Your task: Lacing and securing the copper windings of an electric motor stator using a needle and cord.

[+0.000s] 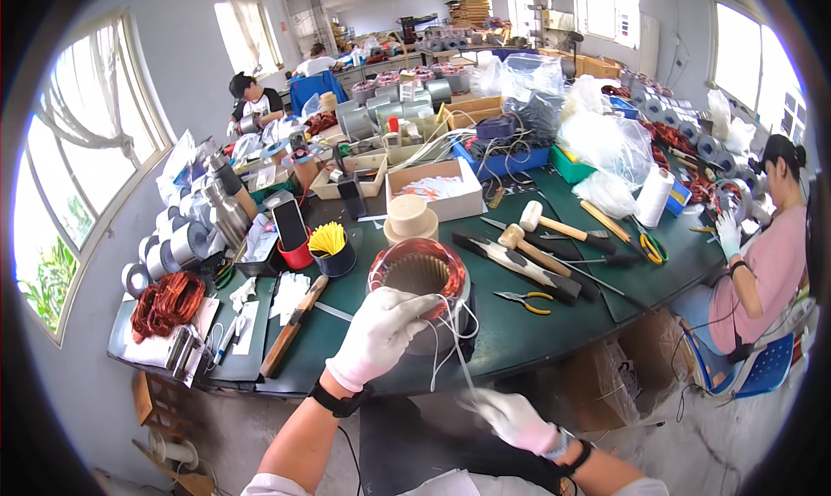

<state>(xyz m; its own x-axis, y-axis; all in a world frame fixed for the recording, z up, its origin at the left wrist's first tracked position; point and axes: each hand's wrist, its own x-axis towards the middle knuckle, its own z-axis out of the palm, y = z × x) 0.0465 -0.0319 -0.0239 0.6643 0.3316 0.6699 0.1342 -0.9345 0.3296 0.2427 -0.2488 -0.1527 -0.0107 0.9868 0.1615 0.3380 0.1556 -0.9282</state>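
Note:
In front of me on the green table stands a motor stator (415,275), a grey metal cylinder with a ring of red-brown copper windings around its top opening. My left hand (381,333), in a white glove, rests over its near rim with the fingers closed where a white cord (461,357) comes out of the windings. Loops of that cord hang down the stator's near side. Off the table's front edge, my gloved right hand (517,421) is closed on the cord's lower end, which runs taut up to the rim; its fingertips are slightly blurred.
Yellow-handled pliers (524,302), mallets (532,247) and cutting tools lie to the right. A round wooden block (409,217) stands behind the stator. Left are a cup of yellow sleeves (329,241), a wooden-handled tool (294,325) and copper coils (169,307). A co-worker (762,245) sits far right.

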